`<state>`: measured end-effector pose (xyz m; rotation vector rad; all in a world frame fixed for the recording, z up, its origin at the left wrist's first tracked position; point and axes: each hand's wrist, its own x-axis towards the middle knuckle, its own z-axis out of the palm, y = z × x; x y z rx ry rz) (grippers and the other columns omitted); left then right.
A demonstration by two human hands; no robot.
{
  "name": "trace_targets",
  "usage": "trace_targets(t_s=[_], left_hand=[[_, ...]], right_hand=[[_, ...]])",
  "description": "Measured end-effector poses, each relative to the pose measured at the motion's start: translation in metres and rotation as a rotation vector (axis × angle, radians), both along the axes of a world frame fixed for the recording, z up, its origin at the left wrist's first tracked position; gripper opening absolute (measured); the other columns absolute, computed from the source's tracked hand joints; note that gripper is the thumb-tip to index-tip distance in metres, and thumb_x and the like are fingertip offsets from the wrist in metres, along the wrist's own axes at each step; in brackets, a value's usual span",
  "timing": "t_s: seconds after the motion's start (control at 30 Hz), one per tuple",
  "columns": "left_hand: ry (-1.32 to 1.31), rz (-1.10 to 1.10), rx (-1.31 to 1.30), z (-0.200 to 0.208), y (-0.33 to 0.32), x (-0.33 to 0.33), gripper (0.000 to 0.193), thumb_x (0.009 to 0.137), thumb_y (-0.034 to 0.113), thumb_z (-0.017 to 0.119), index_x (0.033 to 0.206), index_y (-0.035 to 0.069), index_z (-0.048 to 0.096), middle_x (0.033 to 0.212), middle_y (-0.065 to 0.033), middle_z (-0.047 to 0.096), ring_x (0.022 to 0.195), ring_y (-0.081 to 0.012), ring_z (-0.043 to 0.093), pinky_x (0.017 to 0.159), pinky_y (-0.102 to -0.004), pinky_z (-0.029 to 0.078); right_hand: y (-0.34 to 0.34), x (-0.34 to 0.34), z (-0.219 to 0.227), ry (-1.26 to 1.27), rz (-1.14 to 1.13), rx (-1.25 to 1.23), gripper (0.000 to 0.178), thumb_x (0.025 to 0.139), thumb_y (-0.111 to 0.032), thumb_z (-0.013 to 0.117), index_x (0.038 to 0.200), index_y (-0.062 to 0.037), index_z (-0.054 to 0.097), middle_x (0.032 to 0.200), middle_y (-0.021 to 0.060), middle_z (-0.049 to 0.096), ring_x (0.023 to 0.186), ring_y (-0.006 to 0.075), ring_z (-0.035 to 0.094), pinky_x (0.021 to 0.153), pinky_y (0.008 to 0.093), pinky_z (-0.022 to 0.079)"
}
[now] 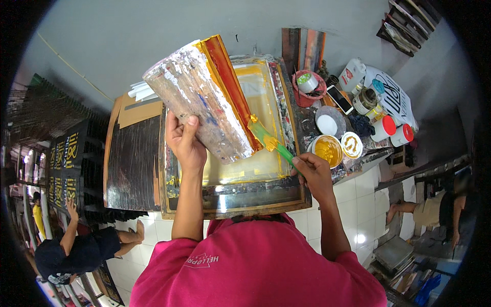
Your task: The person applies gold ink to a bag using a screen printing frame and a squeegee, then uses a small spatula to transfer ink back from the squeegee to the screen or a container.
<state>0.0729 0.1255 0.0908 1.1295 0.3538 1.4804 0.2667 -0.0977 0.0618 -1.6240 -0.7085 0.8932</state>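
My left hand (pixel 185 140) grips the wooden body of a wide squeegee (pixel 179 92), raised and tilted above a screen-printing frame (pixel 232 179). White paint is smeared over the wood, and yellow ink coats the edges of its orange-brown blade (pixel 223 69). Between the thumb and fingers of my right hand (pixel 314 176) is the green handle of a spatula (pixel 286 154). Its head, loaded with yellow ink, meets the lower end of the squeegee's blade. Yellow ink also stains the mesh and inner border of the frame below.
Right of the frame stand a tub of yellow ink (pixel 331 162), an ink-smeared lid (pixel 352 145), a phone (pixel 339 100), a red basket (pixel 310 94) and red-lidded jars (pixel 381 128). A dark board (pixel 133 158) lies left. Other people (pixel 76 253) are at both sides, one near hanging printed black cloth (pixel 69 163).
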Motion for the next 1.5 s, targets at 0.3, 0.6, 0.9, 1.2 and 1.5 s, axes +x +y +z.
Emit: trace_targets(t_s=[0.3,0.6,0.9,1.2,1.5], left_hand=[[0.038,0.034,-0.002,-0.004,-0.002,-0.003,0.036,0.090,0.012,0.066,0.121,-0.003,0.054,0.109,-0.0077,0.063,0.098,-0.0155,0.059,0.090,-0.0306,0.045],[-0.056,0.092,-0.053,0.007,0.018,-0.032,0.030,0.098,0.013,0.055,0.125,0.002,0.051,0.119,-0.0104,0.061,0.110,-0.0195,0.059,0.097,-0.0370,0.047],[-0.080,0.041,-0.170,0.003,0.019,-0.019,0.030,0.097,0.010,0.057,0.124,-0.001,0.051,0.115,-0.0122,0.063,0.105,-0.0181,0.063,0.093,-0.0340,0.051],[-0.095,-0.242,-0.495,-0.041,0.028,-0.002,0.044,0.098,0.021,0.054,0.135,-0.002,0.047,0.129,-0.0149,0.059,0.120,-0.0263,0.057,0.106,-0.0428,0.042],[-0.132,-0.424,-0.721,-0.061,0.024,0.028,0.042,0.098,0.028,0.056,0.129,0.000,0.053,0.118,-0.0150,0.065,0.106,-0.0274,0.064,0.098,-0.0412,0.049]], right_hand=[[-0.025,0.025,-0.001,0.172,-0.282,0.172,0.017,0.092,-0.014,0.065,0.102,-0.0003,0.066,0.078,0.0049,0.068,0.058,0.0075,0.055,0.054,0.0226,0.043],[-0.147,0.061,-0.037,-0.774,-0.614,-0.317,0.018,0.088,-0.009,0.067,0.105,-0.0021,0.065,0.084,0.0069,0.067,0.072,0.0152,0.062,0.065,0.0298,0.048],[-0.152,0.066,-0.058,-0.891,-0.477,-0.544,0.018,0.087,-0.012,0.066,0.104,-0.0061,0.066,0.091,0.0162,0.068,0.071,0.0278,0.065,0.068,0.0370,0.051],[-0.143,0.065,-0.053,-0.011,-0.563,-0.039,0.018,0.087,-0.010,0.068,0.101,-0.0004,0.067,0.084,0.0069,0.070,0.070,0.0120,0.064,0.059,0.0251,0.048],[-0.025,0.010,-0.043,0.134,-0.241,0.413,0.032,0.084,0.005,0.066,0.115,-0.0010,0.060,0.103,0.0104,0.069,0.086,0.0154,0.065,0.071,0.0297,0.054]])
